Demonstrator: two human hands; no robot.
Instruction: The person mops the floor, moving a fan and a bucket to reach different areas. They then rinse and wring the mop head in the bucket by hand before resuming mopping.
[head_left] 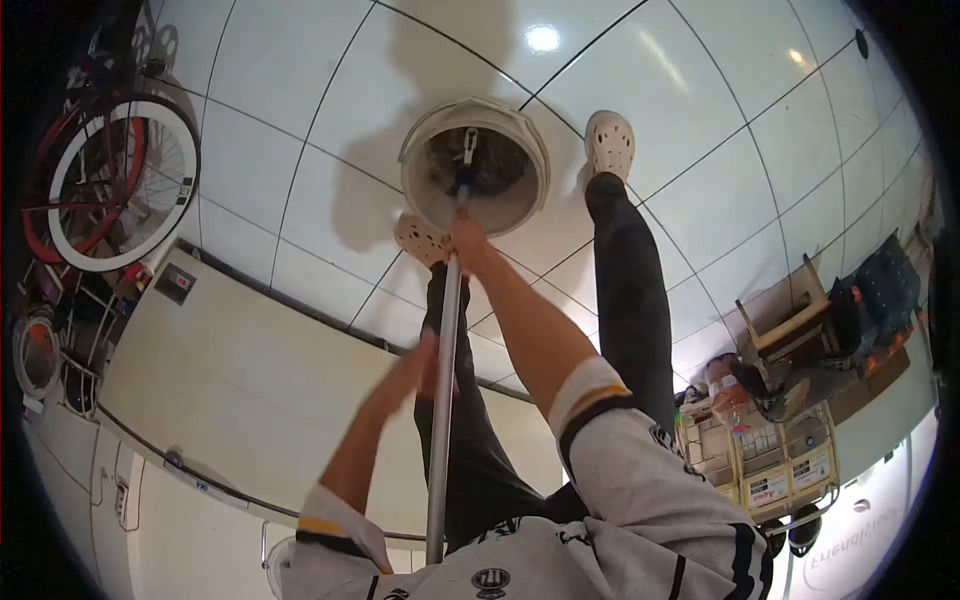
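A pale round bucket (410,165) stands on the tiled floor in front of me, between my feet. Down inside it lies a greyish mop head (500,165), partly in shadow. Its long metal mop handle (443,410) runs from the bucket up toward my chest. Low on that handle, by the bucket's near rim, my right hand (466,236) is closed around the pole. Higher up, my left hand (408,372) is right beside the handle, its fingers smeared by motion.
My two clog shoes (610,148) flank the bucket. A bicycle wheel (125,185) is at the left, near a long beige panel (250,340). On the right are a wooden chair (790,325) and a yellowish crate rack (765,465) holding assorted goods.
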